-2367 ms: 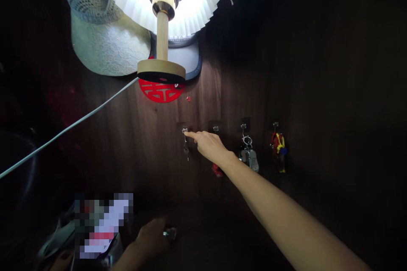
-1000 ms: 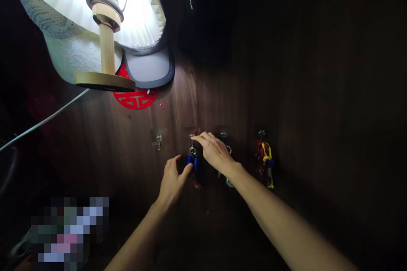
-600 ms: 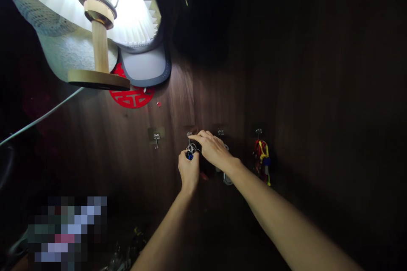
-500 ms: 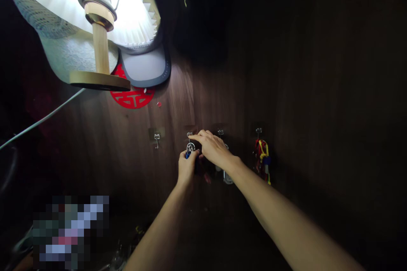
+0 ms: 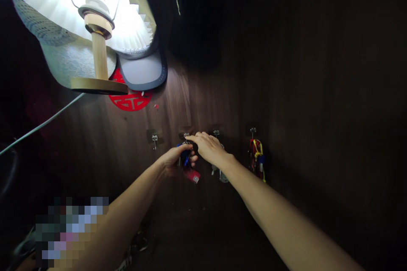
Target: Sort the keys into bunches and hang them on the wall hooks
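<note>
The left hand point(image 5: 173, 156) clasped a blue-and-red bunch point(image 5: 186, 161) below a hook point(image 5: 186, 135).
Its length slanted down rightward; the right hand point(image 5: 210, 148) lay nearer the hook, fingertip at it, its own grip hard to tell.

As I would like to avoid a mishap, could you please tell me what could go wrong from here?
The blue bunch might slip or snag, as its red tag sticks out below the left hand. A tug could pinch the right hand, whose index finger is at the hook. The right arm partly hides the silvery bunch and might knock it.
</note>
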`<control>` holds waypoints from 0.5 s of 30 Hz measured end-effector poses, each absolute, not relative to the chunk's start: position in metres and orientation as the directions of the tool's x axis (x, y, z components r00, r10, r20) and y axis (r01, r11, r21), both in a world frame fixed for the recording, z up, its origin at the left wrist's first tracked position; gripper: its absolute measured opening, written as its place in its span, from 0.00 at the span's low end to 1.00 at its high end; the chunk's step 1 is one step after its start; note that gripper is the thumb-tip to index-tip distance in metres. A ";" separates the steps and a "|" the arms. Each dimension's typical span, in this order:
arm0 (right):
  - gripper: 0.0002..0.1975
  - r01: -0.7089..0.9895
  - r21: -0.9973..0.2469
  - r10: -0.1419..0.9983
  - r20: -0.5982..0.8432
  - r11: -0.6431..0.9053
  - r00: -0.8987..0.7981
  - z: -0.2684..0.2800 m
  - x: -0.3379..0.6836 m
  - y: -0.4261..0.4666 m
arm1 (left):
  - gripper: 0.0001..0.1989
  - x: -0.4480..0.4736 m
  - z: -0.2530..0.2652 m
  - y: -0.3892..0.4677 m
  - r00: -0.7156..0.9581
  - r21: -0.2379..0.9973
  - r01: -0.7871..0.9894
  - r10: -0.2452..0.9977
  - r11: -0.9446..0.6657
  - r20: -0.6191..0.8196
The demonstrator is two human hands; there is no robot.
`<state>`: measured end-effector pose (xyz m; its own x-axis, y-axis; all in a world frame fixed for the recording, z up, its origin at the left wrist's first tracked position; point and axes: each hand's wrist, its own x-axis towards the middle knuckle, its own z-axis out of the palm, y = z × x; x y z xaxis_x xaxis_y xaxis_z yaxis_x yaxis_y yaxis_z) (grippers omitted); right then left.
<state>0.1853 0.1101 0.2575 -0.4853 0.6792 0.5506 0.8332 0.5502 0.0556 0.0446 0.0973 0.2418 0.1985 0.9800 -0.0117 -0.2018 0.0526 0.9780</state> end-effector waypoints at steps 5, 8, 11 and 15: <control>0.23 0.858 0.046 0.715 0.531 0.512 -0.455 0.258 0.183 0.105 | 0.07 0.044 0.257 0.092 0.161 0.993 -0.112 0.986 -0.027 0.045; 0.31 0.839 0.010 0.714 0.520 0.545 -0.470 0.255 0.189 0.102 | 0.07 0.036 0.222 0.077 0.142 1.000 0.013 0.990 -0.018 0.016; 0.33 0.762 -0.078 0.623 0.631 0.643 -0.462 0.246 0.207 0.100 | 0.04 0.014 0.156 0.058 0.139 0.979 0.199 0.987 0.047 -0.076; 0.26 0.623 -0.308 0.490 0.860 0.719 -0.140 0.223 0.246 0.104 | 0.05 -0.028 0.087 0.045 0.034 0.651 0.759 0.999 -0.017 -0.013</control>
<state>0.2463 0.1043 0.2230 -0.1396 0.4903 0.8603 0.6232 0.7186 -0.3085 -0.0276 0.0450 0.0873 0.0341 0.9993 -0.0133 0.7587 -0.0172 0.6512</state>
